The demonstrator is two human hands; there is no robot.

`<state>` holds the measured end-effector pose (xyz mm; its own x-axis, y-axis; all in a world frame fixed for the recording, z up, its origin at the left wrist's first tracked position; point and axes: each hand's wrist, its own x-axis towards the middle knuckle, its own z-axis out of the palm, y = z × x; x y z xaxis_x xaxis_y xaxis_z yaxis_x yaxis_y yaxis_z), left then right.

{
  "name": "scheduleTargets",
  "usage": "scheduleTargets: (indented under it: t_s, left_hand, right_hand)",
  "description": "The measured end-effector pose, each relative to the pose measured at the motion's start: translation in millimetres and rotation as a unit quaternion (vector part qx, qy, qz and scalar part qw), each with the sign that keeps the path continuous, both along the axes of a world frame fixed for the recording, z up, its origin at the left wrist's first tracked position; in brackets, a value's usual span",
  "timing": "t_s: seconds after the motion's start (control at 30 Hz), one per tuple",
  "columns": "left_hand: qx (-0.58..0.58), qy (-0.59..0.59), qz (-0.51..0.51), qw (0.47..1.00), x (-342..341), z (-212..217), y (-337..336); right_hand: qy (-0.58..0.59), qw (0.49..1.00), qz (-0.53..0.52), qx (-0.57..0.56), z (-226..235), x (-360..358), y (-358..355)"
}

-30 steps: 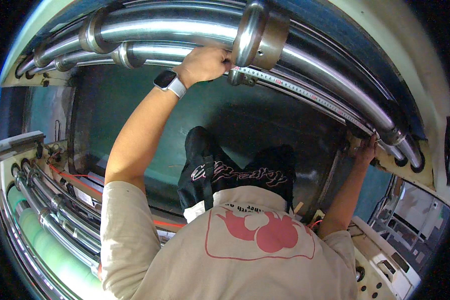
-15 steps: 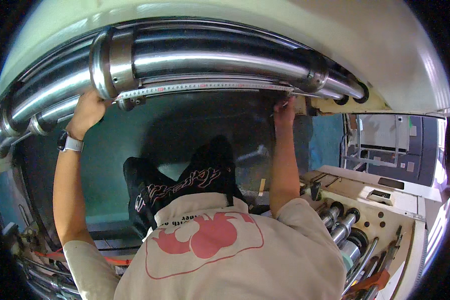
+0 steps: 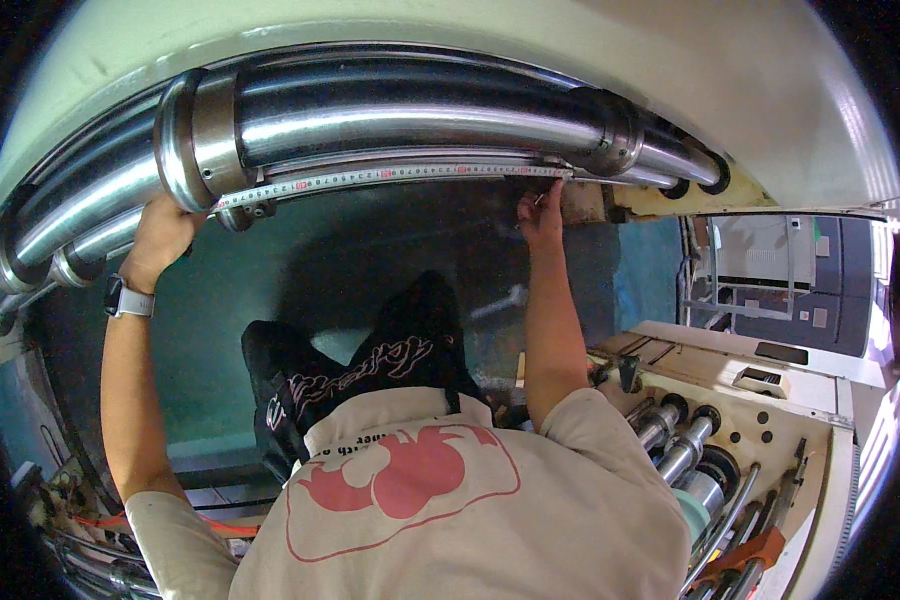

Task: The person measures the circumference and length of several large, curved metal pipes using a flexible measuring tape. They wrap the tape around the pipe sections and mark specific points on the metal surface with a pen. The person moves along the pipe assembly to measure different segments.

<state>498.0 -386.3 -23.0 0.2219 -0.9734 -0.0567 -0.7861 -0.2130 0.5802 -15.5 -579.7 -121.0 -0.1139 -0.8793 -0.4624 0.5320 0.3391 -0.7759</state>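
A white tape measure [image 3: 390,175] is stretched out along a slim metal bar, just below a thick shiny roller [image 3: 410,125]. At its left end, my left hand [image 3: 162,240], with a watch [image 3: 128,298] on the wrist, is closed on the tape beside the metal collar [image 3: 182,140]. Its fingertips are partly hidden behind the collar. My right hand [image 3: 542,215] is at the tape's other end, below the right collar [image 3: 615,135], fingers curled and one fingertip against the tape.
A pale machine housing [image 3: 670,60] curves above the rollers. More rollers [image 3: 685,460] and an orange part [image 3: 755,555] sit in the machine frame [image 3: 790,470] at lower right. A greenish surface [image 3: 210,370] lies below the tape.
The view has shifted a little, so the rollers and both hands appear farther left. My right hand has moved slightly left along the tape. The tape stays stretched between the hands.
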Motion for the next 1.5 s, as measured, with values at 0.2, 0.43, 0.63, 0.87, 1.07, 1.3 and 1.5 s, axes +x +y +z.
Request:
scheduleTargets:
  t_s: [0.2, 0.43, 0.63, 0.87, 1.07, 1.3, 1.5]
  left_hand:
    - [-0.004, 0.002, -0.009, 1.0, -2.1, 4.2, 0.6]
    - [-0.034, 0.015, -0.015, 0.999, 7.3, -11.2, 2.0]
    - [0.013, -0.001, -0.033, 0.999, 8.6, -9.2, -0.6]
    - [-0.032, 0.007, -0.016, 0.999, 4.2, -9.6, 1.0]
    - [0.046, -0.024, -0.017, 0.999, 1.8, 2.4, 0.9]
    - [0.03, -0.067, -0.015, 0.997, 8.8, -6.7, 3.8]
    - [0.073, -0.075, -0.052, 0.993, -8.9, 34.7, -0.2]
  right_hand:
    - [-0.012, 0.999, 0.024, -0.027, -13.0, -10.4, -5.8]
    - [0.007, 0.999, 0.022, -0.032, -1.9, 1.1, -0.7]
    - [0.037, 0.999, 0.009, -0.015, 8.0, 5.7, 2.5]
    - [0.092, 0.994, -0.043, -0.04, 23.0, -0.8, 7.7]
    - [0.282, 0.927, -0.058, -0.24, 36.3, -15.1, -7.4]
    - [0.238, 0.928, -0.054, -0.281, 9.8, -29.2, -33.0]
    - [0.117, 0.952, 0.061, -0.275, -12.7, -83.6, -48.3]
